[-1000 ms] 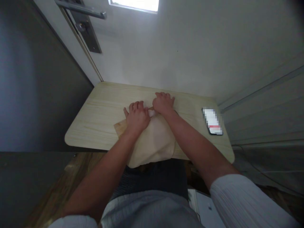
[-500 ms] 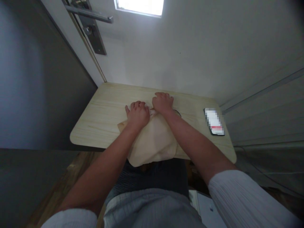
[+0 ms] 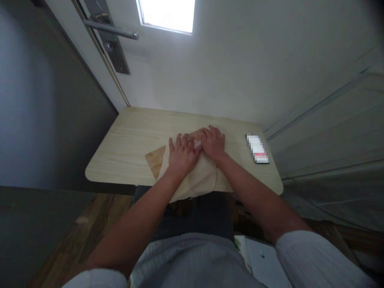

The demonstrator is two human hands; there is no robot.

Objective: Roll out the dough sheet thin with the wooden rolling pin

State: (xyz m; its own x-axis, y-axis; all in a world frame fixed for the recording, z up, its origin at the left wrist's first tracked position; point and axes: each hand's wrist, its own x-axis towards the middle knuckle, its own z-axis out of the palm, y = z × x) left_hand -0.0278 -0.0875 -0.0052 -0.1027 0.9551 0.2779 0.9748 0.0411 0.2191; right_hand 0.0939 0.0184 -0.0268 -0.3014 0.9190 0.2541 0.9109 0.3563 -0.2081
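A soft beige cloth (image 3: pixel 196 178) lies over the middle of the table and hangs past its front edge. From under its left side sticks out the corner of a flat brown wood-toned piece (image 3: pixel 155 159); the rest is covered. My left hand (image 3: pixel 183 158) lies palm down on the cloth, fingers spread. Just right of it, my right hand (image 3: pixel 213 143) rests on the cloth's far edge, its fingers apart and slightly bent. Between the two hands shows a small whitish patch (image 3: pixel 197 144). What lies under my palms is hidden.
The pale wood-grain table (image 3: pixel 120 148) stands against a white door with a metal handle (image 3: pixel 111 29). A phone (image 3: pixel 257 149), its screen blurred, lies at the table's right end. Below right is a light-coloured flat object (image 3: pixel 264 260).
My hands have come nearer the front edge and spread their fingers more. The cloth has shifted, and more of the brown piece shows at the left. The view has tilted slightly.
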